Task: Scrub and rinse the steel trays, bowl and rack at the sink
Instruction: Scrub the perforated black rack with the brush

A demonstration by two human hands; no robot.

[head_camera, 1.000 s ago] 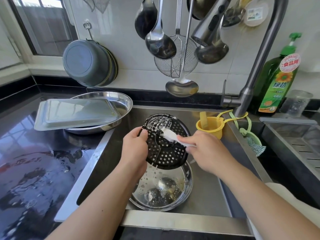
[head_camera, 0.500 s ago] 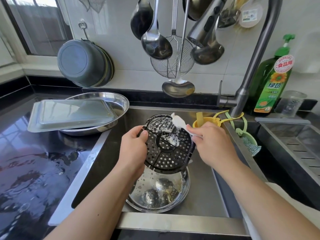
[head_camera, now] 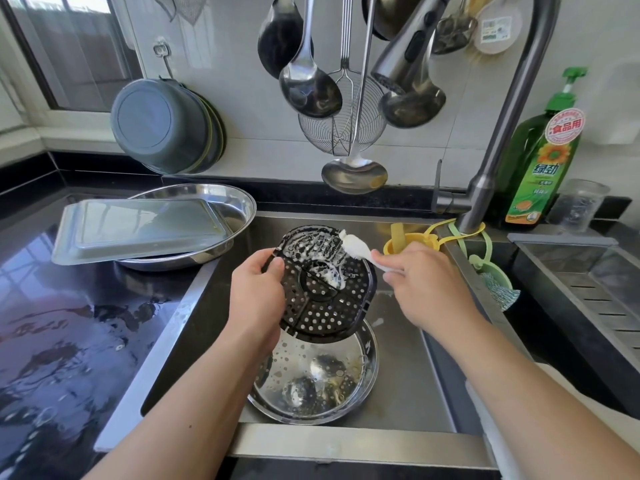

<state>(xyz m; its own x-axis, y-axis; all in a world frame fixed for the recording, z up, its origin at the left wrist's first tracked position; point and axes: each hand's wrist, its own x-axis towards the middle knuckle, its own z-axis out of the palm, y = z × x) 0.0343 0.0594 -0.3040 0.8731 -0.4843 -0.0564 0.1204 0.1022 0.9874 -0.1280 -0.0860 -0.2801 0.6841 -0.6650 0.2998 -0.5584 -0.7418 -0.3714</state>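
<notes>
The left hand grips the left edge of the black rack, a round perforated plate held tilted over the sink, thumb on its face and fingers curled behind. The right hand pinches the handle of a white brush, whose head touches the upper right rim of the rack, just beyond the thumb and forefinger. White suds lie across the rack's top and its middle ring. Directly beneath the held rack, a steel bowl sits on the sink floor, wet and spotted with foam. Left of the left hand, well apart on the dark wet counter, a rectangular tray rests upside down across a round tray. Just beyond the right hand a yellow cup hangs at the sink's edge, near the tap and the green soap bottle.
</notes>
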